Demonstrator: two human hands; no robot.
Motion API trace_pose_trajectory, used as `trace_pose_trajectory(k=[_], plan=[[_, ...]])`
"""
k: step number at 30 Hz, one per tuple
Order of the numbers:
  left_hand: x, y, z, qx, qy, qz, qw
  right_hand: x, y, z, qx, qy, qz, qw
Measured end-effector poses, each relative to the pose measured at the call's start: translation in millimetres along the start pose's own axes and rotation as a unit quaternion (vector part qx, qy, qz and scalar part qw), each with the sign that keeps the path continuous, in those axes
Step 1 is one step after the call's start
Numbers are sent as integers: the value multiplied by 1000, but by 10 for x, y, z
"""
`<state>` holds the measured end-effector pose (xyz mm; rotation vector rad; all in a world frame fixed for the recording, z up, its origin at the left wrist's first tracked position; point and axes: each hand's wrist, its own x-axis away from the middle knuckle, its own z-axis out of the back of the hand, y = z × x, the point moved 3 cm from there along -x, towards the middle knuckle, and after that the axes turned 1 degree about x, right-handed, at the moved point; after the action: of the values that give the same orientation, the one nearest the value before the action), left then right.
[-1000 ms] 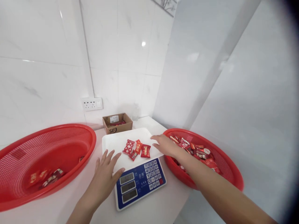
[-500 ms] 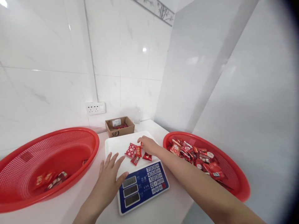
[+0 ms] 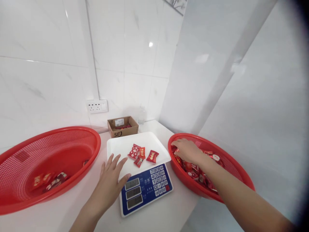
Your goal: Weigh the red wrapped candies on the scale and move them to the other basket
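Note:
On the white pan of a scale [image 3: 118, 145] lie several small red packets, among them a dotted one [image 3: 134, 151] and a gold-lettered one [image 3: 152, 156] to its right. My left hand [image 3: 112, 175], empty with fingers spread, hovers at the pan's front left corner beside the blue display panel. My right hand [image 3: 185, 149] reaches into the right red basket [image 3: 238, 169], over a pile of red packets [image 3: 193, 172]. Its fingers point down and their tips are hidden among the packets, so any hold cannot be made out.
A left red basket [image 3: 60, 132] holds a few packets. Behind the scale stand a small cardboard box [image 3: 126, 131] with red items and a clear glass [image 3: 141, 116]. Tiled wall and a socket [image 3: 97, 106] lie behind; a grey wall flanks the right.
My right hand has moved from the scale pan into the right basket. A gold-lettered packet now shows at the right of the pan's packets. The view has shifted slightly; my left hand stays spread.

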<state>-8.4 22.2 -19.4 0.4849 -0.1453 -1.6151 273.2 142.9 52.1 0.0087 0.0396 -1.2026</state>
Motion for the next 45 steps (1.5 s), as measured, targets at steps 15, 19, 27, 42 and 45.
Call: trace_pose_trajectory(k=[15,19,27,42,45], plan=[[-23,-23,0,-26,11,-2,1000,-201,-787,-375,-180,36,127,975],[-46,-63,-20,-39,32,-8,999,-124,-165,-259,-128,53,0,990],[-90,-114,-119,-49,28,-16,998,294,912,-589,-54,-103,-81,990],[-61,-74,-104,-47,31,-25,998,309,882,-743,-82,-101,-69,989],[-66,-81,-109,-46,35,-23,998,352,941,-623,-99,-68,-95,988]])
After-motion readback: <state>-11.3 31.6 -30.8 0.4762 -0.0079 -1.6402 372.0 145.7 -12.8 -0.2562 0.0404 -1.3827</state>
